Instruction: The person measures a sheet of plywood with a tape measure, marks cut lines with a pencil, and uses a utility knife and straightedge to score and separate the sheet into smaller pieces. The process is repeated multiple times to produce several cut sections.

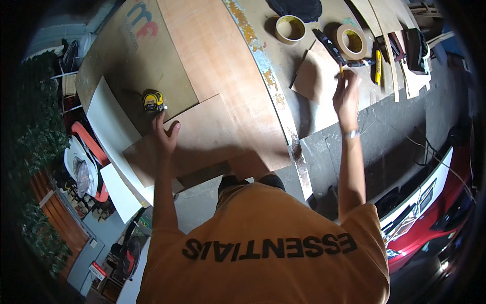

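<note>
Plywood [315, 75] (tape rolls [352, 55] too) on table [282, 62]

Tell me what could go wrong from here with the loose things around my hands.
The tape measure sits just beyond the left hand's fingertips, so a forward nudge might push it.
The thin wooden sheet under that hand lies loose on others and might slide if pressed unevenly.
The right hand is close to a slim black tool, which it might knock.
</note>
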Tool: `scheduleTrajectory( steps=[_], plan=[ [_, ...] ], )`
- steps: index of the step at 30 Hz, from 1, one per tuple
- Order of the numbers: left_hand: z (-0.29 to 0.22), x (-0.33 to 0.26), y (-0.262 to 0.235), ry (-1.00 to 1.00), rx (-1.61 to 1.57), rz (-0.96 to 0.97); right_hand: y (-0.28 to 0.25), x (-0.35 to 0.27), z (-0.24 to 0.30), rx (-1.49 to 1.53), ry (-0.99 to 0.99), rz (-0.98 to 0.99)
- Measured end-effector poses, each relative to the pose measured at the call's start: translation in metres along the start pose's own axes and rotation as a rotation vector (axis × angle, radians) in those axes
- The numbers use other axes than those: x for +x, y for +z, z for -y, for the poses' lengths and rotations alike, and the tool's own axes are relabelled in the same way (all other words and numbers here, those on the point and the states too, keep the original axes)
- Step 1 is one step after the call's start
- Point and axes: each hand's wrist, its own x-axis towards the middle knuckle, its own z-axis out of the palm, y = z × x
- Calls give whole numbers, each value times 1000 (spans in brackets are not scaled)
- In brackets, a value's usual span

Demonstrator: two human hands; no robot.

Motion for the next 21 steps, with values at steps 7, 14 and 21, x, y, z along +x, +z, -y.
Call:
scheduleTrajectory(
  steps=[7,14,21],
  plan=[
    [29,25,-4,-22,168,437,-2,-243,45,-239,266,302],
    [-14,31,33,-114,-124,377,-11,-268,0,-126,489,65],
    [-66,47,87,-163,-112,373,-39,-231,-17,-493,208,53]
  ],
)
